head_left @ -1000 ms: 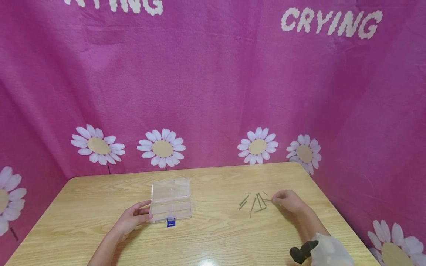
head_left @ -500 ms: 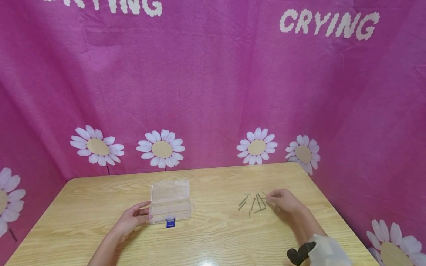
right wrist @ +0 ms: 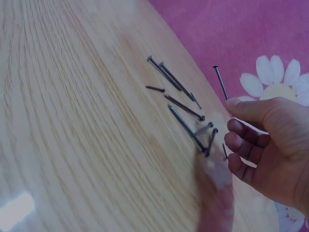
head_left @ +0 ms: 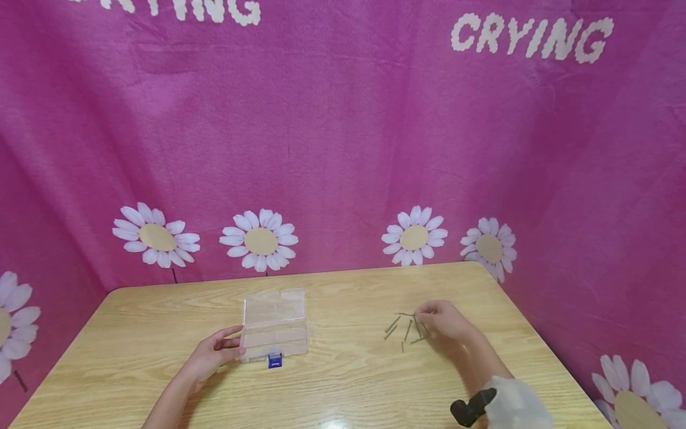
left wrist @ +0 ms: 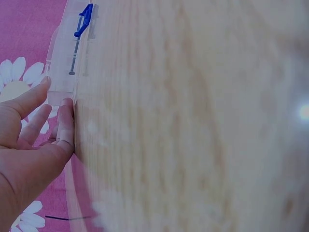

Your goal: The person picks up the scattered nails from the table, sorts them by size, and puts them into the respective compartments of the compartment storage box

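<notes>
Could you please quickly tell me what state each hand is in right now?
Left hand: open, touching the left side of the clear box.
Right hand: closed, pinching a nail.

This looks like a small screened-off corner set up indoors, though whether it belongs to a home, a studio or a workshop cannot be told. Pink-purple cloth (head_left: pixel 343 137) hangs behind and along both sides, its folds and creases showing it is fabric. It is printed with big white daisies (head_left: pixel 261 240) and the word CRYING in pale letters (head_left: pixel 532 38). The wood-grained worktop (head_left: pixel 343 381) has rounded far corners, and a bright glare spot (head_left: pixel 333 424) marks its near part. Loose nails (right wrist: pixel 187 129) and a clear plastic box (head_left: pixel 274 341) would suit any of those places.
</notes>
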The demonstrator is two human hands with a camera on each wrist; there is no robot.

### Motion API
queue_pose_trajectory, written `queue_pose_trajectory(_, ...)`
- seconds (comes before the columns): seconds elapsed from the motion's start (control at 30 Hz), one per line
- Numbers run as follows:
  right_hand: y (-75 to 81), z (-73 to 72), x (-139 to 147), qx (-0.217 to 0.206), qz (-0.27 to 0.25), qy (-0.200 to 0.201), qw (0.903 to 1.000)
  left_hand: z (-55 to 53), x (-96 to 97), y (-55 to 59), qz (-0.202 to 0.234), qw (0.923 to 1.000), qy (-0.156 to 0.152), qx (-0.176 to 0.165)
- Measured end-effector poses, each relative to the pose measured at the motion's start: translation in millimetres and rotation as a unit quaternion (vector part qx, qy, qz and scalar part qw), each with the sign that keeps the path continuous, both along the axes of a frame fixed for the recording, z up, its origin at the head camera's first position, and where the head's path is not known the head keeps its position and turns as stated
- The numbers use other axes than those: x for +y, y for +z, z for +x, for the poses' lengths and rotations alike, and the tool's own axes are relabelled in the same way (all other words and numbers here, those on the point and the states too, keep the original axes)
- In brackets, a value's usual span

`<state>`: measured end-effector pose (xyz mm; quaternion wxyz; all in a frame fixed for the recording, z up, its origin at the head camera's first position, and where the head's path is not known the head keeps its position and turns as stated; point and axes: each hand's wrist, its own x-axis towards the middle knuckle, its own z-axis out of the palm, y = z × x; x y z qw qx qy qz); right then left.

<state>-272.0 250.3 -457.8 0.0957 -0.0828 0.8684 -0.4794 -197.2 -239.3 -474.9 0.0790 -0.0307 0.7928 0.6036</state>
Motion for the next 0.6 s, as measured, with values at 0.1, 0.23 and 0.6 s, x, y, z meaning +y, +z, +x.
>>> queue_pose_trajectory(0.1, -0.1, -1.9, -5.5, -0.007, -0.009, 0.007, 0.9999, 0.4, 0.2, 0.2, -0.001, 1.0, 0.001, -0.001)
queue_pose_trajectory(0.23, 2.4, -2.0, -13.1, -0.004, -0.029, 0.029, 0.9991, 1.0, 0.8, 0.7, -0.003, 1.0, 0.005, -0.005)
queue_pose_trajectory(0.6, 16.4, 1.0, -43.6, 0.029, 0.005, 0.023, 0.9993, -0.5, 1.3, 0.7, -0.009, 0.9999, 0.002, -0.01)
